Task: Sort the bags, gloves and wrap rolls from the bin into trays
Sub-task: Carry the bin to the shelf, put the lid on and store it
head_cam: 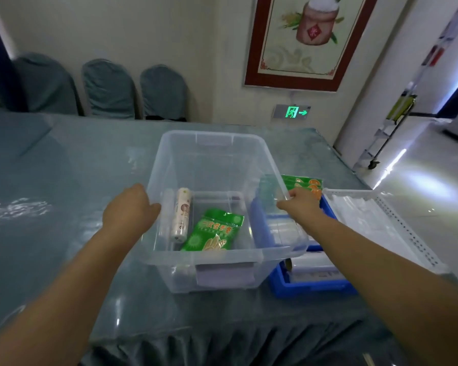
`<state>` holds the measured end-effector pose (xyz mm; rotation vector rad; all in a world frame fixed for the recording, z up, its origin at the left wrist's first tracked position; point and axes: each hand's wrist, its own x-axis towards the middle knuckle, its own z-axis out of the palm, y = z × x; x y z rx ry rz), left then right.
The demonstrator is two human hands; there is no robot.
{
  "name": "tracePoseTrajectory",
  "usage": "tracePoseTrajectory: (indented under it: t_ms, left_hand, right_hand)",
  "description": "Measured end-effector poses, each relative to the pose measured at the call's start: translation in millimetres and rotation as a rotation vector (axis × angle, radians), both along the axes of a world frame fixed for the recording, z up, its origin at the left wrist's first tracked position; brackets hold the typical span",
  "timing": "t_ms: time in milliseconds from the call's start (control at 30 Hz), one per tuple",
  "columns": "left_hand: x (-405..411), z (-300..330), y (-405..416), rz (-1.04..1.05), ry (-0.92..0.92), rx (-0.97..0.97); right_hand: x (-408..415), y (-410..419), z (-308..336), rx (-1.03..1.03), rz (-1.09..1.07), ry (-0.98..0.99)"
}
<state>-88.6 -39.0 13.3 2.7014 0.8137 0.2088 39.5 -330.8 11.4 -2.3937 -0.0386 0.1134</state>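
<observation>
At opposite side rims of the clear bin (217,143), left hand (128,207) and right hand (299,206) curl their fingers over its edges.

Both hands (131,207) (299,206) — fwd, fingers curled

My bin (169,159) is clear, smooth plastic. The glove packet (213,231) in it is glossy green film, the roll (181,215) perhaps matt paper-wrapped. The tray (315,286) beside it is shiny blue plastic; glossy clear sheeting covers the cloth table (64,180).
</observation>
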Motion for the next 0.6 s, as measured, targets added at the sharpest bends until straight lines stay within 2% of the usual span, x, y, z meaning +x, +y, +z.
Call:
tracePoseTrajectory:
  t_ms: [200, 400, 500, 600]
  left_hand:
    - [-7.8, 10.0, 2.5, 0.075, -0.124, -0.186]
    - [-7.4, 51.6, -15.2, 0.045, -0.27, -0.19]
    - [-0.2, 74.5, -42.0, 0.004, -0.314, -0.197]
    - [11.9, 91.6, -80.6, -0.051, -0.345, -0.202]
  right_hand:
    - [-10.5, 3.3, 19.5, 0.02, -0.042, -0.022]
    - [-16.5, -24.4, 38.4, 0.174, -0.116, -0.087]
    - [-21.0, -53.1, 52.8, 0.284, -0.145, -0.105]
    - [-25.5, -95.9, 66.4, 0.307, -0.196, -0.17]
